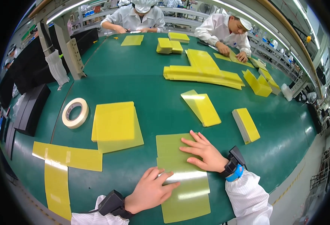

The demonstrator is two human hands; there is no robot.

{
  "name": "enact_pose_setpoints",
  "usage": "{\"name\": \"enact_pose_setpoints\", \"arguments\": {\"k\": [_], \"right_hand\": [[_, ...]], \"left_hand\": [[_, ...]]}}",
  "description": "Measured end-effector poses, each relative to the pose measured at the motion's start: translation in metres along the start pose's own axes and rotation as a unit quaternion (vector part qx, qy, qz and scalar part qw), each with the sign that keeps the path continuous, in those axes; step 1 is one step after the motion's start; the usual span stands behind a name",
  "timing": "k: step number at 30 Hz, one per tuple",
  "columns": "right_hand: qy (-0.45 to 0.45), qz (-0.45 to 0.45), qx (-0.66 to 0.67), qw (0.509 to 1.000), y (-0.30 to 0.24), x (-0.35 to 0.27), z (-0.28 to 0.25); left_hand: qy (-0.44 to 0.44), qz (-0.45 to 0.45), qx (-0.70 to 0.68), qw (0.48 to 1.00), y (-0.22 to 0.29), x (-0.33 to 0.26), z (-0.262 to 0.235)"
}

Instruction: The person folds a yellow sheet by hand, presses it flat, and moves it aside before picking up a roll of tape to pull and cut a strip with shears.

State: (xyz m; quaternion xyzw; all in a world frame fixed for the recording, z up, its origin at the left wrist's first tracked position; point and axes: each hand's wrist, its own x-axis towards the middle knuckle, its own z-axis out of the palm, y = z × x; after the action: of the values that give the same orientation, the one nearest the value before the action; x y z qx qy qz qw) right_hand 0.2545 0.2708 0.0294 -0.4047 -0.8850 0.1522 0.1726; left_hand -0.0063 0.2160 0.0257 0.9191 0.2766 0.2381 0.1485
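While both palms lie flat and open, gripping nothing, the left hand (pixel 150 191) and right hand (pixel 204 153) press a yellow-green sheet (pixel 180 180) onto the green table (pixel 142 75) at its near edge. Beyond them lie a yellow sheet stack (pixel 114 123) and a tape roll (pixel 75 113).
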Motion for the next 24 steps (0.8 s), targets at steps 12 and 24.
{"name": "enact_pose_setpoints", "arguments": {"k": [12,24], "right_hand": [[0.040,-0.036,0.005,0.999,-0.032,-0.021,-0.017],[-0.071,-0.251,0.045,0.964,-0.098,-0.081,0.020]], "left_hand": [[0.015,0.005,-0.001,1.000,0.000,0.000,0.003],[0.015,-0.001,0.005,1.000,0.006,0.006,-0.004]]}}
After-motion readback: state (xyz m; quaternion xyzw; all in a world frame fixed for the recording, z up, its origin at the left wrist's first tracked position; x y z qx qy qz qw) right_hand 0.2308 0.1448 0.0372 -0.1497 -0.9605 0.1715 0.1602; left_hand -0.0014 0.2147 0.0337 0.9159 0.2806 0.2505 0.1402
